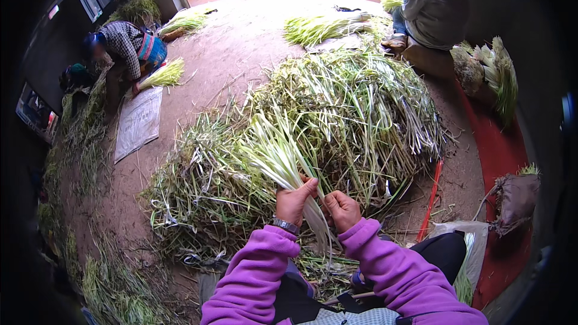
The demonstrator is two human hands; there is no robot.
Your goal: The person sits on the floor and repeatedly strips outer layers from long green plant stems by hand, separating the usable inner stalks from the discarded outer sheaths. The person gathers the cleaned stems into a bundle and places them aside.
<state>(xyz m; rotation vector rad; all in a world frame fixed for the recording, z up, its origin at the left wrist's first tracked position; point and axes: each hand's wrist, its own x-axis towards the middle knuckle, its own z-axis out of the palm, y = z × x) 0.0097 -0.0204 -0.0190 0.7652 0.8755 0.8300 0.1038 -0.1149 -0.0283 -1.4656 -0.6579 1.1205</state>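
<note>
My left hand (pixel 292 201) is closed around a bunch of pale green stalks (pixel 277 155), likely garlic chives or a similar leafy vegetable. The leafy tips fan out away from me, and the white ends hang below my fist. Beside it, my right hand (pixel 342 210) pinches a thin stalk at the right edge of the bunch. Both hands are above the near side of a large heap of loose green stalks and leaves (pixel 352 122). A metal-banded watch (pixel 286 225) sits on my left wrist.
At left a person (pixel 131 49) bends over a bundle (pixel 165 73) by a white sack (pixel 139 119). Another person (pixel 433 9) sits at the far right near piled stalks (pixel 325 27). Red cloth strip (pixel 501 158), tied bundles (pixel 490 72) and a brown block-like object (pixel 519 201) lie at right.
</note>
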